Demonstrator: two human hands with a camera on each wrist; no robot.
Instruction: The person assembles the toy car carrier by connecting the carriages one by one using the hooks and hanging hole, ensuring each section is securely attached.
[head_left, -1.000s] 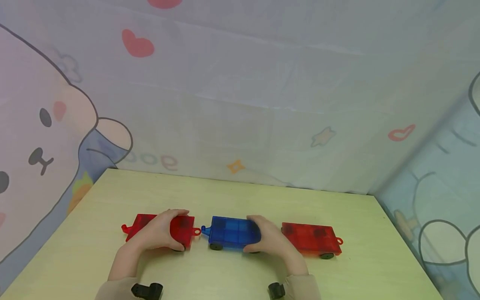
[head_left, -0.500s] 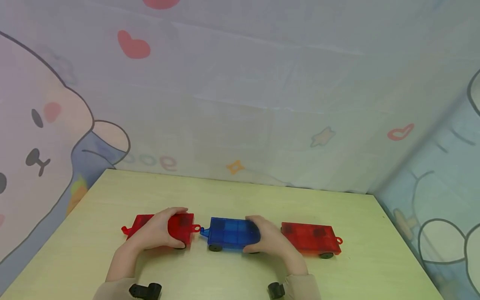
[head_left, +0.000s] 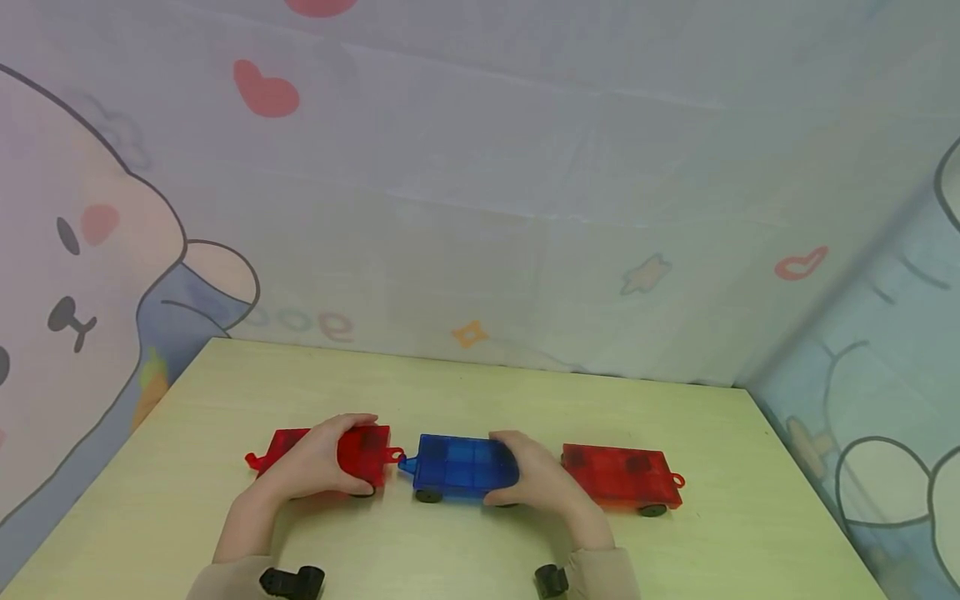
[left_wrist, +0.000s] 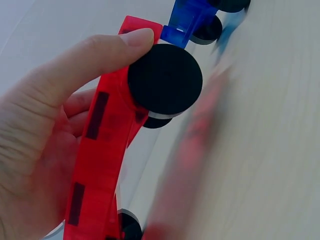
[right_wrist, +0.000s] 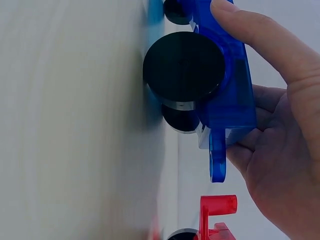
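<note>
In the head view my left hand grips a translucent red toy train car across its sides, thumb at the near edge. My right hand holds a translucent blue toy train car by its right part. The red car's ring meets the blue car's hook; whether they are linked, I cannot tell. In the left wrist view, the thumb presses beside a black wheel, and the red car looks tilted. In the right wrist view, the blue car's rear ring hangs free.
A second red train car stands right of my right hand, its ring pointing right. Its upright hook shows below the blue ring, apart from it. The pale wooden table meets a printed cloth backdrop behind and at the sides.
The gripped red car's right end has risen slightly and its ring has come over the blue car's hook. The blue car has shifted slightly left. The other red car stays put.
</note>
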